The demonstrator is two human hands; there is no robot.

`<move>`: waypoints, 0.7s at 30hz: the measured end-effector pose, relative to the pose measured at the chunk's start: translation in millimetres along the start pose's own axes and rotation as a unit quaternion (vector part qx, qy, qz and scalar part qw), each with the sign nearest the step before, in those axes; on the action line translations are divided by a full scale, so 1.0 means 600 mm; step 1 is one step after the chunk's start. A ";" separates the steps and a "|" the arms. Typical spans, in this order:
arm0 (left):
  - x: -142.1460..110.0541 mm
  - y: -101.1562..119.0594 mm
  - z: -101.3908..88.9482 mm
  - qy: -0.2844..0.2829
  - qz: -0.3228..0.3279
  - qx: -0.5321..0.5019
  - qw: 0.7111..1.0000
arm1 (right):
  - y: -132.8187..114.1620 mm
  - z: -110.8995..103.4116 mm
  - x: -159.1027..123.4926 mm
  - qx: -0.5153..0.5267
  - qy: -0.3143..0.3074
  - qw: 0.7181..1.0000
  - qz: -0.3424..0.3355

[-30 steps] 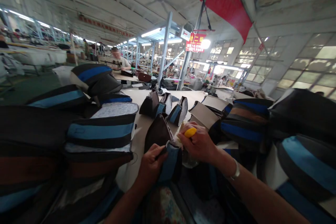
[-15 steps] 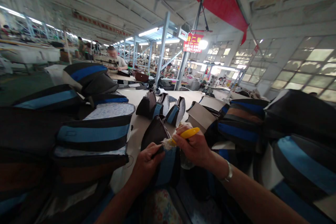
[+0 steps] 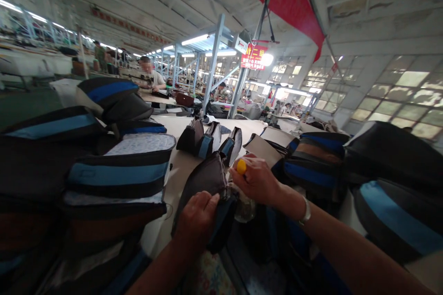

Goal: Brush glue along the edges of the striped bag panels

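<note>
My left hand [image 3: 195, 219] pinches the edge of a black and blue fabric bag piece [image 3: 204, 177], which stands partly upright in front of me with its grey inner side showing. Closed around a yellow-handled brush [image 3: 241, 166], my right hand [image 3: 258, 182] is just right of that piece. Only the handle's end shows; the bristles are hidden behind the fingers. Below this hand stands a clear glass jar [image 3: 245, 209], its upper part covered. Whether the brush touches the jar or the fabric, I cannot tell.
Several small blue and black pieces [image 3: 205, 145] stand on the pale table [image 3: 178, 173]. Larger bag pieces [image 3: 119, 174] are stacked at left, with more piles [image 3: 313, 173] at right. Floral cloth [image 3: 211, 274] lies below my hands. A person [image 3: 157, 79] sits further back.
My right hand has turned, so the brush handle now points toward me and the bristles no longer show. The fabric piece has tilted left, with my left hand still on it.
</note>
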State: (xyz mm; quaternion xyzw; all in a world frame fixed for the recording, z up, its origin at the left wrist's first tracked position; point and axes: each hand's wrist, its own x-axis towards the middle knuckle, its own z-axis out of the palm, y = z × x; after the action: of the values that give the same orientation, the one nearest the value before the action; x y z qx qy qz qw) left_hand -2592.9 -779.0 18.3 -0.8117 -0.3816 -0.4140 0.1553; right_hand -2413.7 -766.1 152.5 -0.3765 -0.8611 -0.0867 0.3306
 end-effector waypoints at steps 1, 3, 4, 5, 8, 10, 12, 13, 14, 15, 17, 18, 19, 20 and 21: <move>0.001 0.001 0.001 0.002 0.010 0.009 1.000 | 0.001 -0.004 0.001 -0.004 0.013 1.000 0.008; 0.003 0.004 0.001 0.006 0.024 0.024 0.999 | 0.000 -0.009 0.002 0.017 0.025 0.999 0.032; 0.004 0.005 0.002 0.006 0.030 0.032 0.999 | -0.001 -0.009 0.003 0.021 0.019 0.999 0.034; 0.004 0.007 0.002 0.006 0.034 0.040 0.999 | -0.003 -0.007 0.002 0.011 0.003 1.000 0.025; 0.004 0.010 0.003 0.010 0.049 0.050 0.997 | -0.005 0.002 0.001 -0.055 -0.029 0.998 -0.014; 0.003 0.012 0.003 0.014 0.054 0.048 0.997 | -0.007 0.008 -0.001 -0.054 -0.007 0.999 0.004; 0.002 0.012 0.003 0.007 0.043 0.041 0.998 | -0.008 0.011 -0.003 -0.031 -0.008 0.999 0.009; 0.001 0.011 0.003 0.000 0.033 0.029 0.999 | -0.008 0.011 -0.003 -0.026 -0.024 0.999 -0.005; 0.002 0.009 0.001 -0.007 0.016 0.007 1.000 | -0.007 0.009 -0.003 -0.028 -0.039 0.999 -0.019; 0.003 0.005 0.000 -0.013 -0.010 -0.028 0.999 | -0.003 0.005 -0.002 -0.032 -0.040 0.998 -0.024; 0.008 -0.006 -0.007 -0.015 -0.090 -0.130 0.987 | 0.007 -0.008 0.000 0.006 0.016 0.999 0.030; 0.012 -0.014 -0.011 -0.014 -0.138 -0.184 0.973 | 0.013 -0.015 0.000 0.067 0.070 0.992 0.087; 0.016 -0.021 -0.016 -0.020 -0.186 -0.235 0.954 | 0.019 -0.020 -0.001 0.158 0.126 0.968 0.152; 0.020 -0.029 -0.020 -0.036 -0.228 -0.280 0.932 | 0.025 -0.020 -0.004 0.267 0.175 0.922 0.218; 0.024 -0.036 -0.024 -0.055 -0.265 -0.317 0.909 | 0.030 -0.016 -0.010 0.379 0.205 0.858 0.279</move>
State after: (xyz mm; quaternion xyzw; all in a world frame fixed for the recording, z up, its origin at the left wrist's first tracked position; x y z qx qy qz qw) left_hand -2611.8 -766.3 37.1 -0.7089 -0.4395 -0.4935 -0.2464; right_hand -2393.3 -760.6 154.3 -0.4199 -0.5992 0.2673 0.6270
